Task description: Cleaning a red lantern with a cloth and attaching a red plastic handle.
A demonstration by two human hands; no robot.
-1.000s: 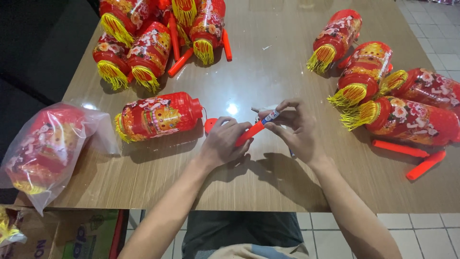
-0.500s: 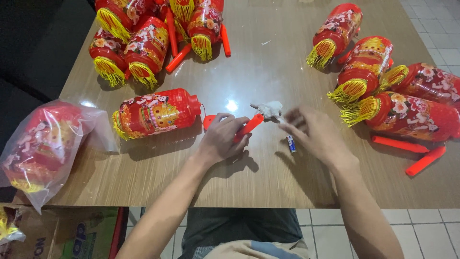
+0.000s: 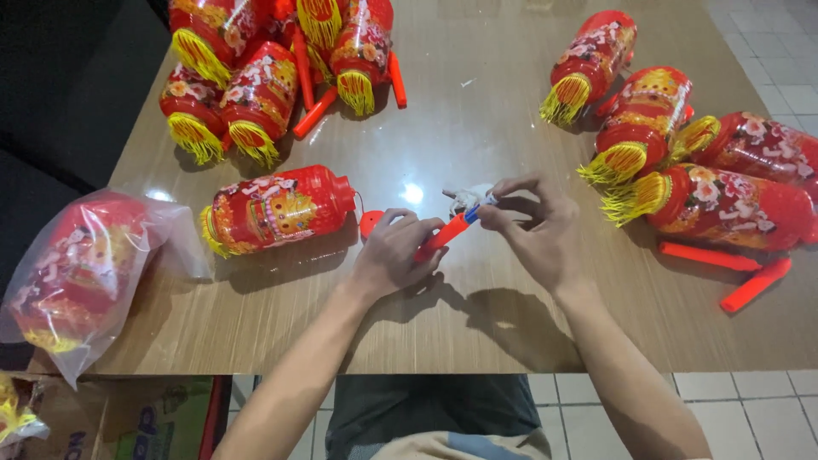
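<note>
The right hand has come back in from where it lay lower on the table half a second ago, and its fingertips now meet the tip of the orange stick again, pinching a small blue-and-white piece at that end. The left hand is closed around the stick's lower half, thumb on top, holding it tilted up toward the right just above the table. Both grips look light, fingers curled rather than clenched.

The stick looks like thin hollow plastic: light, stiff, smooth enough to twist in the fingers, so the firm hold belongs on its shaft, as the left hand has it. The small piece at the tip, with a bit of pale cord or wire by it, seems delicate and is best taken with fingertips only.

Just left of the hands lies a red lantern on its side, yellow tassel pointing left. Further out, a cluster of lanterns at the far left, another group on the right with loose orange sticks, and a bagged lantern hanging off the left edge
</note>
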